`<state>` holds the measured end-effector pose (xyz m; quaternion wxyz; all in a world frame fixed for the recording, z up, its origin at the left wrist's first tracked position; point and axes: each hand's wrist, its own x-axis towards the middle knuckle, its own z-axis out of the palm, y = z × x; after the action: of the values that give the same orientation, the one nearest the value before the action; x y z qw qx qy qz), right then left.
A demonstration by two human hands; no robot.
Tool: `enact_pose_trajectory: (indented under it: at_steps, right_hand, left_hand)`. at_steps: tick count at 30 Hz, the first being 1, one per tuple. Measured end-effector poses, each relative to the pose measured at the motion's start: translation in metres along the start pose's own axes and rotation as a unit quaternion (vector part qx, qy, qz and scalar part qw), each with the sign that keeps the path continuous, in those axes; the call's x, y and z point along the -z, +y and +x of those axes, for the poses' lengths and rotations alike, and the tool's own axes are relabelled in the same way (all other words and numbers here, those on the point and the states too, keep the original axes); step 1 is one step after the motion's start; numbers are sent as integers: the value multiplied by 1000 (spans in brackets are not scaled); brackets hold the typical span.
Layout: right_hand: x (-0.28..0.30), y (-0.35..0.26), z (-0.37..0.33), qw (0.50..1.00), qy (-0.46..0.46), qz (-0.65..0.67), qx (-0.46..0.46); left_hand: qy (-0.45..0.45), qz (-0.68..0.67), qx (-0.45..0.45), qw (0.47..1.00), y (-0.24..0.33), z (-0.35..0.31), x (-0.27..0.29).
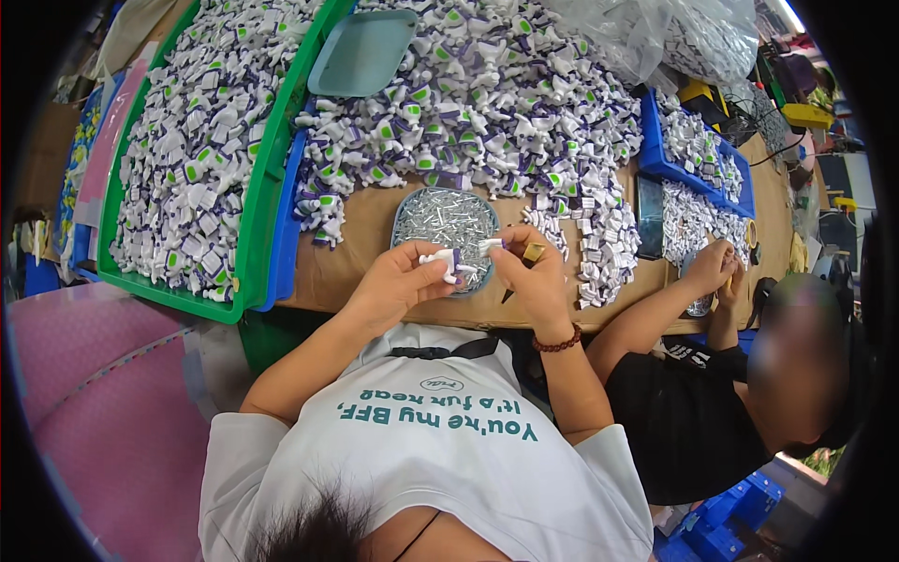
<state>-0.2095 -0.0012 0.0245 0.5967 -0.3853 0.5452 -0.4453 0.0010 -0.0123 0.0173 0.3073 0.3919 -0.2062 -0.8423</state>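
Observation:
In front of my chest, my left hand (401, 285) pinches a small white and purple plastic figure part (436, 257). Close by on its right, my right hand (537, 283) holds a small white plastic piece (490, 245) between thumb and forefinger. A tan, blocky-ended tool (534, 252) is also tucked in that hand; a dark tip shows below it, and its kind cannot be made out. Both hands are over the near part of a grey-blue tray (397, 212) full of small silvery metal pins or screws (440, 217).
A large heap of white and purple parts (478, 103) covers the table's far side. Left stands a green crate (253, 215) of similar parts; a light-blue tray (363, 54) lies by it. Small white pieces (607, 245) lie right. A co-worker's hands (714, 270) work beyond a blue bin (695, 170).

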Motion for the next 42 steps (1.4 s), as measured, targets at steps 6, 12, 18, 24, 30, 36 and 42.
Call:
enact_pose_trajectory:
  at_steps: [6, 12, 18, 24, 30, 36, 42]
  right_hand:
    - [-22, 1, -7, 1000, 8, 22, 5]
    - [-21, 7, -6, 997, 19, 71, 6]
    - [-20, 10, -4, 997, 3, 72, 6]
    - [-17, 6, -4, 998, -30, -32, 40]
    - [-15, 3, 0, 989, -46, -100, 102]
    - [-17, 1, -1, 979, -37, -163, 115]
    - [-23, 5, -4, 976, -9, -182, 117]
  left_hand:
    - [-7, 1, 5, 1000, -1, 2, -1]
    - [-9, -2, 6, 1000, -1, 5, 0]
    - [-4, -16, -2, 1000, -2, 6, 3]
    - [6, -61, 15, 998, -3, 8, 7]
    - [15, 47, -41, 998, -1, 10, 5]
    - [21, 205, -188, 960, -12, 7, 3]
    - [66, 293, -212, 930, -17, 6, 5]
